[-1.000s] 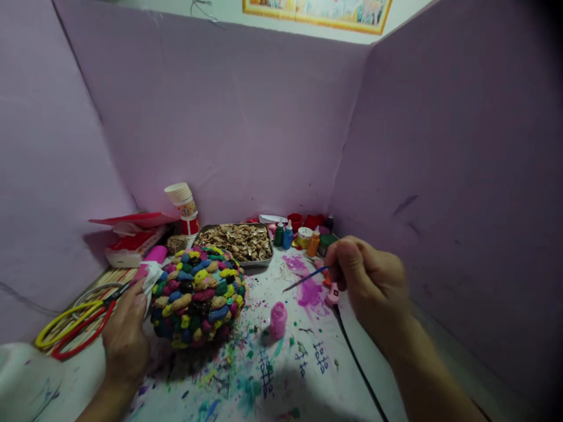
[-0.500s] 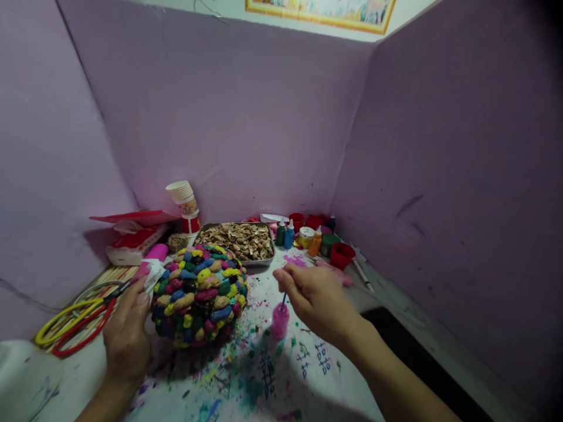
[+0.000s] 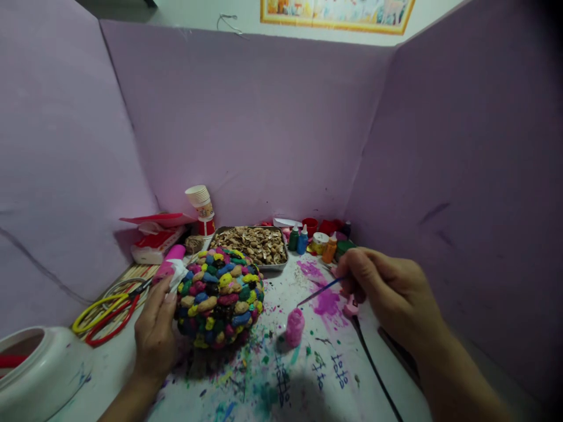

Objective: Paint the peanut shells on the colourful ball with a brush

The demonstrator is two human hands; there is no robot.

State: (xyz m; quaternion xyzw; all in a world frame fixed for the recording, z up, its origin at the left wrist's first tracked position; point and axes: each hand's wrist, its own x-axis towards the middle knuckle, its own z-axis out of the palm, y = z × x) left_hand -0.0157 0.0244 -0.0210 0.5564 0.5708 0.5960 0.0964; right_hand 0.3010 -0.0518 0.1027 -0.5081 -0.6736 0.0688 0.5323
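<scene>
In my right hand (image 3: 391,290), closed in a pinch, is a thin paintbrush (image 3: 323,290). The tip points left and down, just above the mouth of a small pink paint bottle (image 3: 295,328) standing on the table. My left hand (image 3: 155,337) is at the left side of a rounded piece covered in painted peanut shells (image 3: 220,299), coloured yellow, blue, green, magenta, black and tan. A crumpled white tissue (image 3: 177,274) sits at the left fingertips, against the shells. How firmly these fingers grip is partly hidden.
A tray of peanut shells (image 3: 281,246) stands behind. Paint bottles (image 3: 302,241) and red cups (image 3: 309,225) line the back right. Left are red and yellow-handled scissors (image 3: 103,316), a tissue pack (image 3: 156,246), stacked paper cups (image 3: 200,199) and a white pot (image 3: 57,363). A black cable (image 3: 369,357) lies right.
The brush has come up out of the pink bottle and now slants above it. My right hand has moved right. The camera view has turned a little left; my left hand stays beside the shell-covered piece.
</scene>
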